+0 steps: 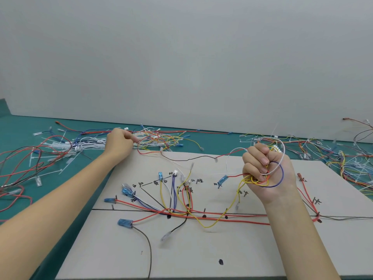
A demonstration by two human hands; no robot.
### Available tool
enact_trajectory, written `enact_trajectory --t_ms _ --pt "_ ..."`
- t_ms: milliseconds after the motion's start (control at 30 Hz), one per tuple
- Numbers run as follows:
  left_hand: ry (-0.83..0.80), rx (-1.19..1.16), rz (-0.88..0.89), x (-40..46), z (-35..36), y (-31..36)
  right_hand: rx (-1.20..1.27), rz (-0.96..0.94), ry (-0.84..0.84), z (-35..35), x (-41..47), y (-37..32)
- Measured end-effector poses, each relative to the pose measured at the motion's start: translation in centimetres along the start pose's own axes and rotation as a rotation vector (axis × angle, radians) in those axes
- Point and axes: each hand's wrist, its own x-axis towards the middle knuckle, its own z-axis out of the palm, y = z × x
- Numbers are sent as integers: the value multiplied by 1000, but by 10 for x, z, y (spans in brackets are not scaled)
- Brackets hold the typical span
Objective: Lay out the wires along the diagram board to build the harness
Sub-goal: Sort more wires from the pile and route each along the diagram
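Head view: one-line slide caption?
Right hand grips looped wires above diagram board; left hand reaches the wire pile.

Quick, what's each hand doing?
Left hand: pinching a thin wire from the loose wire pile.
Right hand: gripping a looped bundle of coloured wires.

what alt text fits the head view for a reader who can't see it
A right hand grips a bundle of coloured wires above a diagram board already strung with wires, while the left hand reaches into a wire pile on the green table.
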Motion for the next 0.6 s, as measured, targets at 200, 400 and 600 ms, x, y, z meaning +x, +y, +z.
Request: enact_trajectory --t_ms 200,400,600 --pt "14 257 62 -2 -6 -7 26 -29 -100 0 -2 1" --pt "33 288 289 -16 -3 16 65 65 -317 4 -3 10" --pt "-464 211 307 -25 9 23 99 82 -396 11 -8 10"
